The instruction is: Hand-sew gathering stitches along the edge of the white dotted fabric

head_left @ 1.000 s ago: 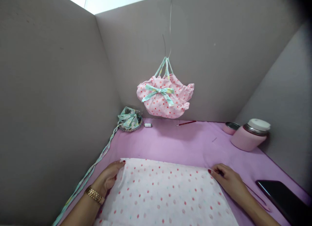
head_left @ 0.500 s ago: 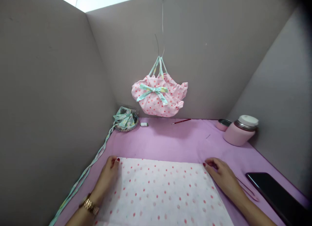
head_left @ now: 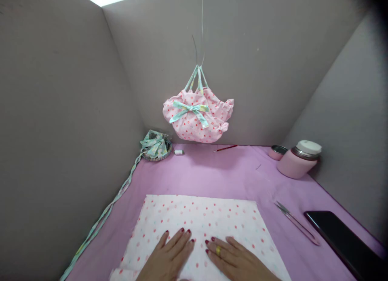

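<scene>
White fabric with red and pale dots is spread on the purple cloth in front of me. My left hand lies palm down on it, fingers stretched out and holding nothing. To its right, my right hand also rests flat on the fabric, fingers extended, with a yellow ring on one finger. The hands are a little apart, their fingertips angled toward each other. The fabric's far edge lies beyond my fingertips. At its lower left, the edge looks folded or layered.
Thread snips and a black phone lie at the right. Behind them stand a pink jar and a small pink tin. A dotted garment hangs ahead. Fabric strips run along the left from a basket.
Both hands have left the fabric's far corners and moved inward and nearer to me, now flat on it. The snips, before mostly behind my right hand, show fully.
</scene>
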A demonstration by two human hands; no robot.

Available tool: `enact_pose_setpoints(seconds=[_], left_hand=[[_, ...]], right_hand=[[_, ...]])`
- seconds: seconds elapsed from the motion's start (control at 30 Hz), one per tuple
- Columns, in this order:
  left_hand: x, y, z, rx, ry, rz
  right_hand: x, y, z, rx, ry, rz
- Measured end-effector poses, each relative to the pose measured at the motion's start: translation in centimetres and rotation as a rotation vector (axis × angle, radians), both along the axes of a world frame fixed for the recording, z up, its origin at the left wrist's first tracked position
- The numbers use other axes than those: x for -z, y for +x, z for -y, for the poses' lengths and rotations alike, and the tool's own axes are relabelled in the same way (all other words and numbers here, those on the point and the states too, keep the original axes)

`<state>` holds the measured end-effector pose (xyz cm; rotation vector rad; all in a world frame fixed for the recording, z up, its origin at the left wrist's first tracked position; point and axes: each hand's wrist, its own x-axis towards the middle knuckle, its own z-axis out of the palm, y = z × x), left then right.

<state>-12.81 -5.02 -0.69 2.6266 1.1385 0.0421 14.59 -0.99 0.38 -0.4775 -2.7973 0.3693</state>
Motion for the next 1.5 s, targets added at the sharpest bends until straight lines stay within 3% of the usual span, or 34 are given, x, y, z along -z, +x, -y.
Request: enact_pose_setpoints(seconds=[0.07,0.2,0.33,0.4,0.47,0.5,0.53,0.63,0.67,0.77,0.9,1.0,1.1,1.3,1.5], left_hand=[[-0.3,-1.7,0.2,-0.143,-0.037,0.003],[-1.4,-5.4,-0.2,-0.582,-0.017,-0.061],[-2.1,-5.7,-1.0,-0.881,0.083,-0.166],[-2.2,-4.2,-1.1,-0.787,0.088,-0.158],[-2.0,-2.8,-1.2,-0.490,-0.018,-0.065],[-1.9,-2.4,-1.3,-0.443,-0.037,-0.032],[-1.7,-2.4,-1.6,-0.463,-0.036,-0.017],[-1.7,-3.9,-3.2,-0.799,0.028,-0.028],[-1.8,-4.7,-4.0,-0.836,0.032,-0.028],[-2.9,-6.1,-6.7,-0.778,0.038,-0.008],[-4.4,-6.3,-10.0,-0.653,-0.035,-0.004],[-4.7,-6.3,-11.1,-0.614,-0.076,0.005],[-4.6,-6.3,-10.8,-0.560,-0.050,0.066],[-3.3,-6.6,-7.9,-0.537,0.081,0.208],[-2.3,-7.5,-6.5,-0.543,0.134,0.297]], right_hand=[[0.0,0.3,0.0,0.012,-0.059,0.033],[-1.1,0.4,0.3,0.026,-0.197,0.126],[-1.8,0.2,0.6,0.058,-0.273,0.133],[-1.8,0.1,0.6,0.069,-0.283,0.114],[-1.8,0.2,0.8,0.078,-0.283,0.092],[-1.7,0.2,0.9,0.082,-0.280,0.085],[-1.7,0.3,1.1,0.086,-0.276,0.084],[-1.6,0.5,1.2,0.102,-0.254,0.090],[-1.6,0.5,1.0,0.130,-0.241,0.083],[-1.4,-0.1,-0.8,0.321,-0.178,0.023],[-1.4,-1.6,-5.1,0.622,-0.128,0.007],[-1.5,-2.7,-7.6,0.683,-0.137,0.027],[-1.5,-3.2,-8.3,0.671,-0.133,0.007],[-0.8,-3.0,-7.0,0.607,-0.065,-0.041],[1.2,-2.0,-6.4,0.453,0.142,-0.086]])
